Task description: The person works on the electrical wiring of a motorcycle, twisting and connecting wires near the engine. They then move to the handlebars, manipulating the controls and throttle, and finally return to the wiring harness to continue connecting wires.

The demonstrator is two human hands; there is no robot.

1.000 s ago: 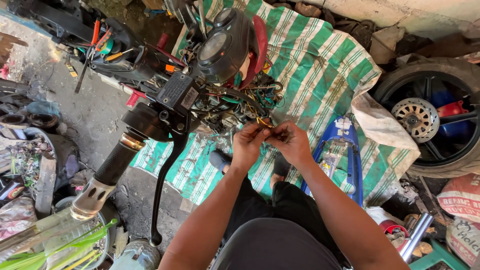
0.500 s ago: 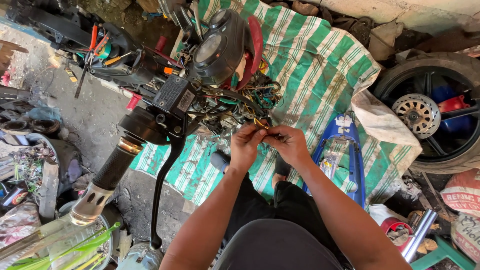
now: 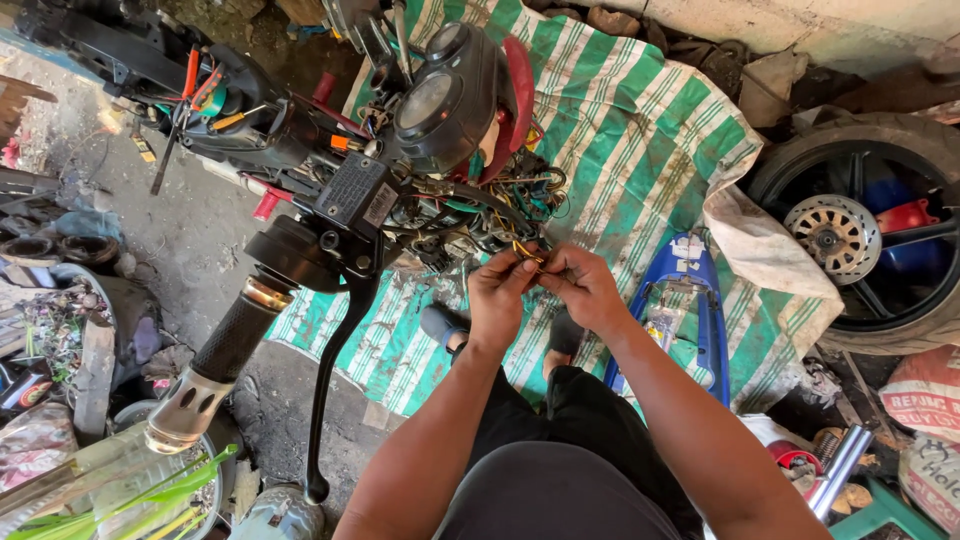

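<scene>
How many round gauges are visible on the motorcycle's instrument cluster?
2. The larger gauge sits nearer the handlebar clamp; the smaller gauge lies just above it, toward the picture's top. Others may be hidden behind the wiring.

two hands were in the middle of the frame, the left hand (image 3: 497, 297) and the right hand (image 3: 584, 288), pinching one bundle of thin wires (image 3: 527, 252) between them. one handlebar grip (image 3: 232, 338) ran toward the lower left, with one black brake lever (image 3: 332, 385) beside it. two round gauges (image 3: 428, 100) sat at the top centre. one green striped tarp (image 3: 640, 140) covered the ground. one blue plastic panel (image 3: 690, 300) lay right of centre. one wheel (image 3: 860, 235) with one brake disc (image 3: 835, 238) stood at the right edge. two sacks (image 3: 925, 395) were at the lower right
</scene>
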